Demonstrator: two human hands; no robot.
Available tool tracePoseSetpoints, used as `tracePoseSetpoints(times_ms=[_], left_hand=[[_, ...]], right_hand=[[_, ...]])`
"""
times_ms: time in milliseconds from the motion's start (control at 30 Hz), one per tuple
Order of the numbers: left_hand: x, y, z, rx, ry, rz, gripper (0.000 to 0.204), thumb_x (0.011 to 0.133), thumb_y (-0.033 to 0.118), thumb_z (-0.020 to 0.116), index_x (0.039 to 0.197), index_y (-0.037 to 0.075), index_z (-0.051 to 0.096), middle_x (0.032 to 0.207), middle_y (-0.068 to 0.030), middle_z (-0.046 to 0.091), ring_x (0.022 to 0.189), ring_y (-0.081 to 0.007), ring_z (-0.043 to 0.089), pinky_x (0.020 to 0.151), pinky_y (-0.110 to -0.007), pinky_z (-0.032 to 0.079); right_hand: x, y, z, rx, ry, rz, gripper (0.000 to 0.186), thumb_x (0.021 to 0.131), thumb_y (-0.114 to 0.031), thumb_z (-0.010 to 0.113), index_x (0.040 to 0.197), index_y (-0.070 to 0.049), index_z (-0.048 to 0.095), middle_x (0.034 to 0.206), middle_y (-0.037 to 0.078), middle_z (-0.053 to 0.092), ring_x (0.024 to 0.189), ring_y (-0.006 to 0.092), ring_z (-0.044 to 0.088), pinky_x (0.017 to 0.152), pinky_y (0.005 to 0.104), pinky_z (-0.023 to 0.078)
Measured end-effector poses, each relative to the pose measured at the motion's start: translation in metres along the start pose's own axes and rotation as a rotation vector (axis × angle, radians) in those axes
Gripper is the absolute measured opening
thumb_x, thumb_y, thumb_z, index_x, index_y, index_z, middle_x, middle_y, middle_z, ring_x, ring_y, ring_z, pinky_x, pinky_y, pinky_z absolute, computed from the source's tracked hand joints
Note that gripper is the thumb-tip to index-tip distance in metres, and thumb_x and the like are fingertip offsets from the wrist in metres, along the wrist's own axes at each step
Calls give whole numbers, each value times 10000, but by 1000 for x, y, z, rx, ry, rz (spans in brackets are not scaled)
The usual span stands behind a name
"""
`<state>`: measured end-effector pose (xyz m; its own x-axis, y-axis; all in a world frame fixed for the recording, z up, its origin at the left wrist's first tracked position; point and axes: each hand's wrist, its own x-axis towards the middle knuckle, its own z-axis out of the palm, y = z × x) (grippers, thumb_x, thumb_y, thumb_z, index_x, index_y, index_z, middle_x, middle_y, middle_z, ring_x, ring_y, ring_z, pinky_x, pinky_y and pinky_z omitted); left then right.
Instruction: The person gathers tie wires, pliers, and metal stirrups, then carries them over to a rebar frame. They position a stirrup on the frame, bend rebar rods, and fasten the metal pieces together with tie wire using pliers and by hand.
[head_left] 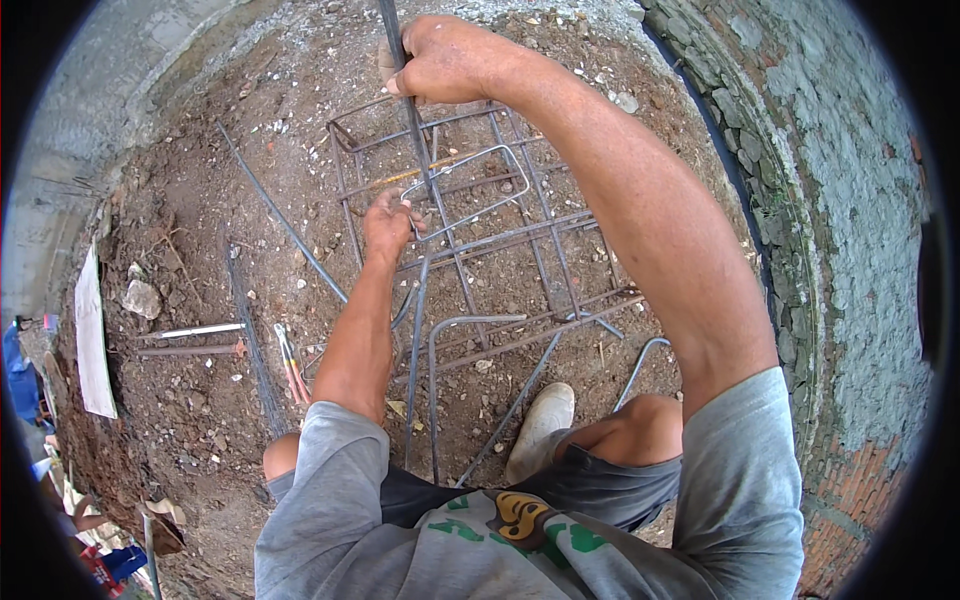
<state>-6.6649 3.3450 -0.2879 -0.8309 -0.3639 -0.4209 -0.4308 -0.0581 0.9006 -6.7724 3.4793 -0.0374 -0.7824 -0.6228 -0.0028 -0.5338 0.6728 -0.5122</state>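
Note:
My right hand (430, 62) is closed around a long dark metal bar (416, 135), held up above the ground with its lower end at the stirrup. Lower and to the left, my left hand (387, 222) grips a bent rectangular steel stirrup (515, 160) by its near left corner. The bar's end meets the stirrup beside my left fingers; how it sits against the stirrup is too small to tell. Beneath both hands lies a rebar cage (553, 240) of rusty rods. A yellowish rod (412, 174) crosses it near the bar.
Pliers with red handles (291, 366) lie left of my left forearm, near a bundle of thin wire (250, 335). Loose bent rods (432, 370) lie before my legs, and a grey rod (270, 205) to the left. A rough wall (850, 200) rises at the right.

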Motion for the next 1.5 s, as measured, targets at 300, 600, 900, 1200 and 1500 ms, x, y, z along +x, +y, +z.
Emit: tracePoseSetpoints(times_ms=[300,600,900,1200,1500], left_hand=[[11,-3,18,-17,-40,-88,185,915,51,498,1097,20,499,763,-129,637,599,-183,640,450,-284,488],[11,4,19,102,-51,82,183,916,48,485,1093,6,511,767,-130,632,594,-175,631,458,-283,498],[23,-8,30,508,165,261,198,823,98,568,999,16,608,847,-228,651,849,-389,630,766,-429,481],[5,6,30,414,51,194,293,837,92,558,1124,53,601,872,-206,661,831,-343,648,742,-409,491],[15,-18,30,127,-99,152,352,852,55,536,1204,48,532,754,-87,637,659,-141,593,619,-303,484]], right_hand=[[-5,7,-2,22,77,-36,325,796,-238,512,916,14,678,824,209,665,800,318,661,737,408,520],[-1,-2,-3,-48,-11,-54,281,756,-182,523,907,-8,683,814,198,664,800,313,658,730,405,518],[-2,-8,4,-10,37,-46,295,806,-213,496,916,-8,678,797,195,662,784,308,659,729,410,521],[-2,1,5,-37,100,-83,320,843,-247,489,955,-4,664,806,192,664,766,305,662,724,418,526],[-9,3,5,-33,88,-113,327,852,-248,488,933,12,669,792,182,663,757,277,663,730,412,525]])
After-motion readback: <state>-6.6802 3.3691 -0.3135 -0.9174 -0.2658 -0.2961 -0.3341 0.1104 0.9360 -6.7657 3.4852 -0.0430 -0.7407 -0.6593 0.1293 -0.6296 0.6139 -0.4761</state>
